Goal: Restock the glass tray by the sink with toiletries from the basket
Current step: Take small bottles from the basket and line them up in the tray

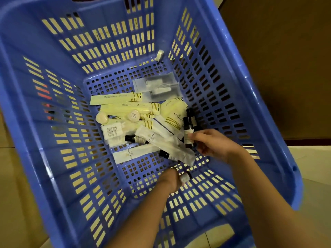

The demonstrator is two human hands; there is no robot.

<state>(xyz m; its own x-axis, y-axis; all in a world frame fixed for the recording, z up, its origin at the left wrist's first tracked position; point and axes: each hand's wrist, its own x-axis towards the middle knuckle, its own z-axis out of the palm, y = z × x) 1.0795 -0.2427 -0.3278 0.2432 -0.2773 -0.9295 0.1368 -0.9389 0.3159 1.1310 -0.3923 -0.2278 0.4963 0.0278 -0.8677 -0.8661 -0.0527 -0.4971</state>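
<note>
Both forearms reached down into the blue basket (53, 176). The right hand (213, 144) pinched a dark bottle (189, 136) upright; the left hand (172, 179), fisted, clutched a small white-wrapped item (184, 177).

The blue basket (53, 158) (slatted walls, perforated bottom) carries pale sachets (123, 98), 2 round soaps (102, 117), white tubes (136, 153) and small dark bottles (188, 131).
</note>
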